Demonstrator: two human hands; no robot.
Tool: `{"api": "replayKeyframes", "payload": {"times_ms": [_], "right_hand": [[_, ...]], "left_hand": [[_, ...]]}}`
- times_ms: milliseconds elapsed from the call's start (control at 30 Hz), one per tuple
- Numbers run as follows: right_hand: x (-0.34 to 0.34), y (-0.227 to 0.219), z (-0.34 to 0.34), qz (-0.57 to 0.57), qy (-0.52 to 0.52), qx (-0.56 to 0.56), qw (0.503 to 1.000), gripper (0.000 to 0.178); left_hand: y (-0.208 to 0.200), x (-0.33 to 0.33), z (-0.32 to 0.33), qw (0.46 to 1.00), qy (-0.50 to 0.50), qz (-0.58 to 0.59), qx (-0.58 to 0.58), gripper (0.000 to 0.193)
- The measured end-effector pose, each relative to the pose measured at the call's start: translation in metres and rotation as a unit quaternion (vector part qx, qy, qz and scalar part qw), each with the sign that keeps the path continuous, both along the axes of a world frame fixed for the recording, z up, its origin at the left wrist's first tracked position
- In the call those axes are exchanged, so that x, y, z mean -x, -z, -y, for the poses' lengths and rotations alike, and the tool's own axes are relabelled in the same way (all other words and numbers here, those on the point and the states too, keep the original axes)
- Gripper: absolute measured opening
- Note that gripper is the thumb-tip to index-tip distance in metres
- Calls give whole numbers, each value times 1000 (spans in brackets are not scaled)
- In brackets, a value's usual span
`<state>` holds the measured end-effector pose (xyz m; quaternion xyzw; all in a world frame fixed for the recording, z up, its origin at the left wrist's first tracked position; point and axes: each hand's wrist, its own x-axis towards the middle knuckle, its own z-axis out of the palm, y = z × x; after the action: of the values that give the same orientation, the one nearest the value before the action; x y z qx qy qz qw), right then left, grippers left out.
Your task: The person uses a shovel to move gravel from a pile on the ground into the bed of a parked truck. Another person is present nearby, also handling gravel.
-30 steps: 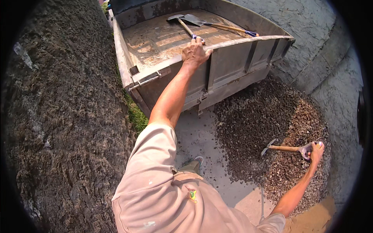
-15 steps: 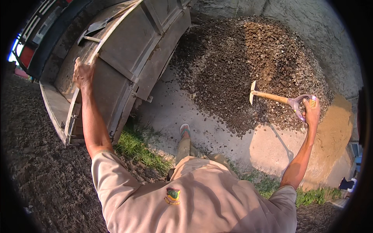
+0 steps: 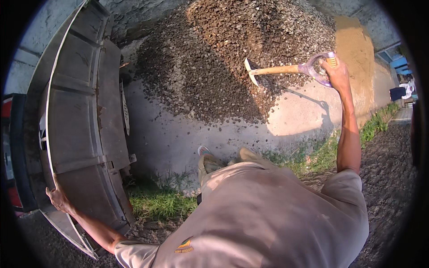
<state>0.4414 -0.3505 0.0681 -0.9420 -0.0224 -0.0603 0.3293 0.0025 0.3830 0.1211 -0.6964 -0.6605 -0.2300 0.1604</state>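
Note:
My right hand [image 3: 336, 75] is closed around the grip of a shovel [image 3: 277, 70]. The grip is a scuffed purple D shape with a yellow bar, and the wooden shaft runs left from it. The pale blade is seen nearly edge-on, held over the front slope of a gravel pile [image 3: 201, 58]. At the lower left, my left hand [image 3: 59, 199] holds the top rim of a grey metal truck-bed side panel [image 3: 73, 116]. That arm stretches out along the panel; some of its fingertips are hidden.
Pale concrete [image 3: 178, 129] lies between the truck and the gravel, with loose stones scattered over it. Tan sand [image 3: 355, 58] is heaped at the right, against a grey wall [image 3: 377, 27]. Grass [image 3: 163, 203] edges the concrete. Dark rough soil [image 3: 384, 165] extends at the right.
My view has turned right, so the truck bed sits farther left and its inside no longer shows. The shovel remains in my right hand, and my left hand still holds the rim.

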Motion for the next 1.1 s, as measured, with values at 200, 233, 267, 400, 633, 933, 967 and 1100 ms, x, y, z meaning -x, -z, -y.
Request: {"api": "replayKeyframes", "payload": {"times_ms": [200, 233, 267, 400, 633, 933, 967, 1100], "right_hand": [[10, 21, 3, 55, -2, 33, 998, 26], [16, 23, -8, 49, 4, 27, 998, 25], [26, 15, -21, 9, 20, 4, 1000, 24], [43, 43, -16, -1, 32, -3, 999, 21], [40, 48, -41, 0, 45, 52, 998, 20], [71, 76, -57, 42, -11, -2, 999, 18], [65, 80, -83, -9, -19, -103, 994, 18], [90, 65, -111, -60, -23, -176, 982, 23]], "left_hand": [[7, 25, -44, 999, -31, 6, 16, 95], [10, 27, -64, 1000, -17, 7, 17, 95], [13, 42, -83, 1000, -15, 11, 12, 95], [6, 32, -98, 1000, 16, 15, 12, 92], [28, 54, -160, 973, -56, -84, -209, 96], [464, -55, 133, 816, 208, -6, 540, 63], [522, -45, 185, 683, 230, -115, 684, 58], [481, -163, 280, 346, 381, -91, 853, 53]]}}
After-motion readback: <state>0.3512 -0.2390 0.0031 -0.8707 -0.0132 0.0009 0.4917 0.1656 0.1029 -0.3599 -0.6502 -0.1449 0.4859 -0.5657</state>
